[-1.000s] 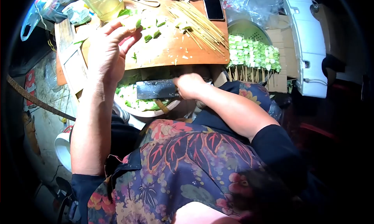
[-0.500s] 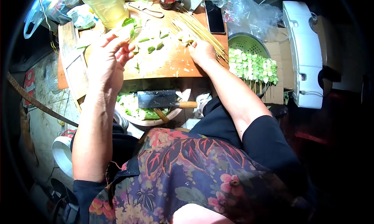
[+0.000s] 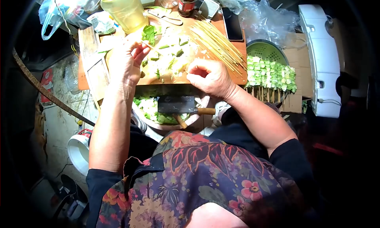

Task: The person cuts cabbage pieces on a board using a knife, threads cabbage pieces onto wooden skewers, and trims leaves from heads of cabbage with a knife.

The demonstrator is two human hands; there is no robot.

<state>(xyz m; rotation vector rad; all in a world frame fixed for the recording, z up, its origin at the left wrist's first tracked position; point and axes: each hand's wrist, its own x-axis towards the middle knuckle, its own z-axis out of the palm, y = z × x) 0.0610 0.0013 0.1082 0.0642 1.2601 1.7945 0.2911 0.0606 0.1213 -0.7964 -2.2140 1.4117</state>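
Observation:
My left hand (image 3: 132, 59) is raised over the left part of the wooden board (image 3: 166, 79), its fingers pinched on a piece of leafy green vegetable (image 3: 149, 34). My right hand (image 3: 209, 75) is closed near the board's front edge, beside pale cut vegetable bits; what its fingers hold, if anything, is too small to make out. Cut green pieces (image 3: 179, 53) lie between the hands. Loose bamboo skewers (image 3: 217, 41) fan out beyond my right hand. Below the board, a cleaver (image 3: 176, 104) rests across a basin (image 3: 194, 119) of chopped greens (image 3: 149, 107).
Filled vegetable skewers (image 3: 271, 74) lie by a green colander (image 3: 267, 49) at the right. A yellowish pitcher (image 3: 123, 10), a small knife (image 3: 165, 17), a red-lidded jar (image 3: 187, 3) and a phone (image 3: 232, 25) sit toward the back. A white foam piece (image 3: 320, 61) stands far right.
My right hand has let go of the cleaver, which stays on the basin, and moved up to the board, then nearer its front edge. My left hand still holds greens. The view has shifted.

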